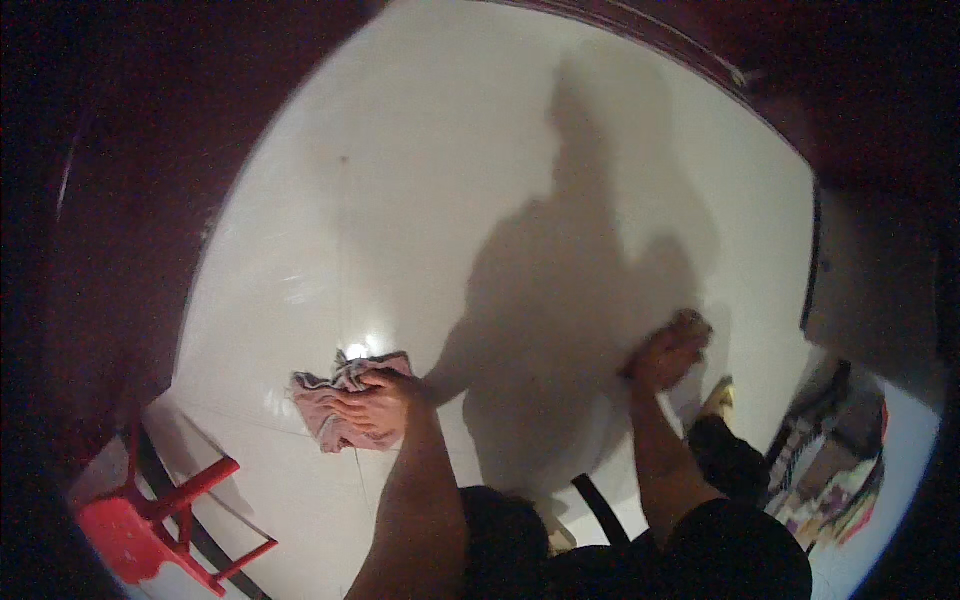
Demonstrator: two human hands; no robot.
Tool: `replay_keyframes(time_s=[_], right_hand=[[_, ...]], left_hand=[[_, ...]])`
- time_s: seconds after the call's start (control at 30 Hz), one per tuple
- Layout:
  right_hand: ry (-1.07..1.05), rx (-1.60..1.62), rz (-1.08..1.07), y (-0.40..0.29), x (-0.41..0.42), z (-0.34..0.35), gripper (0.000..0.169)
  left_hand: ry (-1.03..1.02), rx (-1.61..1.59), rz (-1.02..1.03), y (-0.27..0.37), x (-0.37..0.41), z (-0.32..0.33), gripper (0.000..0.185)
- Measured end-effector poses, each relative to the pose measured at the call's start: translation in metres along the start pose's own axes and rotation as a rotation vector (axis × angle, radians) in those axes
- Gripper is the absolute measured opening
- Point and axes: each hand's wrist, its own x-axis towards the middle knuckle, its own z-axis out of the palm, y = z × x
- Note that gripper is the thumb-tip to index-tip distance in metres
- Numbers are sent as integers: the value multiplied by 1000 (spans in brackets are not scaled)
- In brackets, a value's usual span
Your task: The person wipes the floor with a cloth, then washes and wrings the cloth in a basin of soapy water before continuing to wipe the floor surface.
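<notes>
A crumpled pink cloth (319, 420) with dark edging lies on the pale, glossy floor (390, 225). My left hand (375, 401) presses on it, fingers spread over the fabric. Off to the right, my right hand (671, 349) is over the shaded floor, away from the cloth. Its fingers look partly bent, and nothing shows in them; whether it touches the floor cannot be made out. My shadow falls across the floor between and beyond both hands.
At the lower left is a red plastic stool or chair (124, 529), tipped over. A patterned heap of what looks like fabric (832, 472) lies at the lower right. Dark, reddish surfaces border the floor. My knees and part of a foot (721, 397) show near my right forearm.
</notes>
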Motion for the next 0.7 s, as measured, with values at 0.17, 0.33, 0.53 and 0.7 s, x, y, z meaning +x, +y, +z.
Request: replay_keyframes(time_s=[0.17, 0.33, 0.53, 0.7], right_hand=[[49, 1000, -658, -95, -103, -107, 39], [311, 1328, -1169, -151, -120, -162, 40], [367, 1268, -825, -108, 13, -109, 40], [270, 1084, -246, 29, 51, 6, 41]], left_hand=[[-34, -47, 110, 12, -7, 5, 63], [-20, -76, 195, 13, -12, 9, 63], [-7, -104, 281, 13, -16, 15, 62], [20, -136, 284, 10, -13, 17, 61]])
